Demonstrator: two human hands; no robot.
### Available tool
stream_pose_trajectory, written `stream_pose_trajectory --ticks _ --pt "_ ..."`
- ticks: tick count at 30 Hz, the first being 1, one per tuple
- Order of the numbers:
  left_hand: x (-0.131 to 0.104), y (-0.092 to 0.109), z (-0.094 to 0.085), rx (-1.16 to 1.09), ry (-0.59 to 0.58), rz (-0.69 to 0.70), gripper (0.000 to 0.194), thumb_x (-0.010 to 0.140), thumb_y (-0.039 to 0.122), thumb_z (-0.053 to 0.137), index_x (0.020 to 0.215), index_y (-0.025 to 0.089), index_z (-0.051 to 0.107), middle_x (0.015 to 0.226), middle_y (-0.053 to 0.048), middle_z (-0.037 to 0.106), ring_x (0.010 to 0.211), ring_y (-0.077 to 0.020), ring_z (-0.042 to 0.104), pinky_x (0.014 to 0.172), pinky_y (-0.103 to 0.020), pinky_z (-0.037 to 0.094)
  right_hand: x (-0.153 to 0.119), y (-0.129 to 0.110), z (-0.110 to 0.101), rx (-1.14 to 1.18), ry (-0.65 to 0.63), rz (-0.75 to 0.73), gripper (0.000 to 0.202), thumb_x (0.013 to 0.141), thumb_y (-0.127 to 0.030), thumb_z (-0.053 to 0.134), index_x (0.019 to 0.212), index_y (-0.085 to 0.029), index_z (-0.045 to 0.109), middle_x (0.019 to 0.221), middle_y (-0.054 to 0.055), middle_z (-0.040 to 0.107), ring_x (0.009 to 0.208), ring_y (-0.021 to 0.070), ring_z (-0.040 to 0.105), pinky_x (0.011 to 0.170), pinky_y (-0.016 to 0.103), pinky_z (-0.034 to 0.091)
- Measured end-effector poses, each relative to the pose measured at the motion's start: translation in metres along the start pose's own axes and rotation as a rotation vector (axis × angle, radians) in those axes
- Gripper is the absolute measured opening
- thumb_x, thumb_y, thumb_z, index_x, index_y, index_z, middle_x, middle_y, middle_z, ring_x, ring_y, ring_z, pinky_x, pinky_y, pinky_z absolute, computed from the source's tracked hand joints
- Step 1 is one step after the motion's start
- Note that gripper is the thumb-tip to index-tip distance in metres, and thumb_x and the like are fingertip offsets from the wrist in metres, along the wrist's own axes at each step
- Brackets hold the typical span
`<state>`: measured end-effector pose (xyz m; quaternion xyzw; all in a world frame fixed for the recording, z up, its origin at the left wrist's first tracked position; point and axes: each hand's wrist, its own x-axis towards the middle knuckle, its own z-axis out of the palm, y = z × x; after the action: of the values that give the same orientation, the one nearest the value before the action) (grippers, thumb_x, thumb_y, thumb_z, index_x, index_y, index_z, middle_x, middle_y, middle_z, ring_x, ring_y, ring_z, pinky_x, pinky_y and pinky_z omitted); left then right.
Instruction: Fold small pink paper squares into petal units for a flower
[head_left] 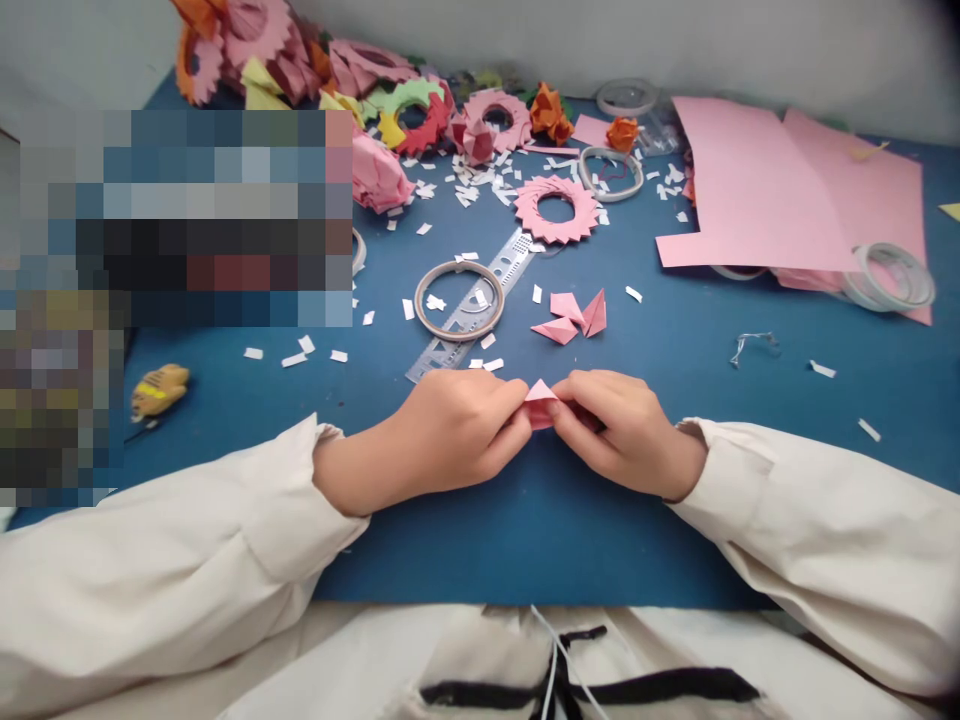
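Note:
Between both hands is a small folded piece of pink paper [541,404], its pointed tip facing away from me. My left hand [457,420] pinches its left edge with thumb and forefinger. On the other side, my right hand [619,425] grips the right edge the same way, the thumb lying near the fold. Just beyond the fingers lie several folded pink paper pieces [568,306], apart from the hands. Farther back rests a pink paper ring with a toothed edge [534,222]. A tape roll [421,298] sits over a clear ruler [516,258] past my left hand.
Large pink paper sheets [757,180] lie at the back right, with tape rolls [892,280] on their edge. White paper scraps [306,344] are scattered over the blue table [510,540]. Folded paper rings [495,115] and orange paper flowers [550,112] line the wall. Blurred blocks cover the left side.

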<state>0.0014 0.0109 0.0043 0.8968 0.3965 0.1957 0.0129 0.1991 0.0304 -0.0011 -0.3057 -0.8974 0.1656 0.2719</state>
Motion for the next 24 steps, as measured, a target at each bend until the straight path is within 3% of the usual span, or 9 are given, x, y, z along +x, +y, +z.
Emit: stream_pose_trajectory --ticks 3,8,15,20,24 --pt "0.0002 -0.0023 0.0039 0.052 0.026 0.035 0.029 0.086 0.022 0.043 0.059 0.017 0.050 0.048 0.000 0.051 0.045 -0.0136 0.049 0.045 -0.027 0.027 0.0001 -0.0019 -0.0001 -0.039 -0.034 -0.013 0.015 0.090 -0.021 0.045 0.078 -0.017 0.053 0.061 -0.002 0.052 0.055 0.0098 0.043 0.056 0.023 0.035" --pt "0.0004 -0.0025 0.0043 0.096 0.049 0.089 0.031 0.087 0.025 0.043 0.059 0.016 0.054 0.047 -0.001 0.054 0.044 -0.0146 0.051 0.044 -0.027 0.026 -0.0002 -0.0028 0.0010 -0.074 0.030 0.026 0.017 0.088 -0.023 0.051 0.103 -0.015 0.055 0.068 -0.001 0.057 0.054 0.0084 0.046 0.057 0.021 0.039" --pt "-0.0001 -0.0006 -0.0010 0.050 0.044 0.015 0.032 0.086 0.024 0.041 0.056 0.017 0.050 0.045 0.000 0.051 0.043 -0.0130 0.048 0.044 -0.027 0.025 0.0014 0.0024 0.0014 -0.093 0.031 0.031 0.012 0.088 -0.022 0.051 0.084 -0.017 0.061 0.063 -0.001 0.055 0.053 0.0088 0.045 0.057 0.022 0.037" --pt "-0.0009 -0.0015 0.0014 0.038 -0.021 -0.038 0.027 0.085 0.028 0.043 0.062 0.017 0.052 0.051 0.000 0.053 0.048 -0.0144 0.050 0.046 -0.027 0.027 0.0007 0.0031 0.0020 -0.147 0.019 -0.004 0.012 0.087 -0.022 0.051 0.081 -0.017 0.061 0.062 -0.002 0.054 0.054 0.0091 0.044 0.057 0.023 0.036" --pt "0.0021 -0.0042 -0.0018 0.065 0.028 -0.044 0.023 0.085 0.024 0.045 0.066 0.016 0.054 0.056 -0.001 0.054 0.054 -0.0155 0.051 0.051 -0.027 0.034 0.0002 0.0026 0.0005 -0.210 -0.003 -0.052 0.013 0.086 -0.021 0.052 0.079 -0.016 0.061 0.063 0.000 0.054 0.056 0.0107 0.046 0.057 0.024 0.036"
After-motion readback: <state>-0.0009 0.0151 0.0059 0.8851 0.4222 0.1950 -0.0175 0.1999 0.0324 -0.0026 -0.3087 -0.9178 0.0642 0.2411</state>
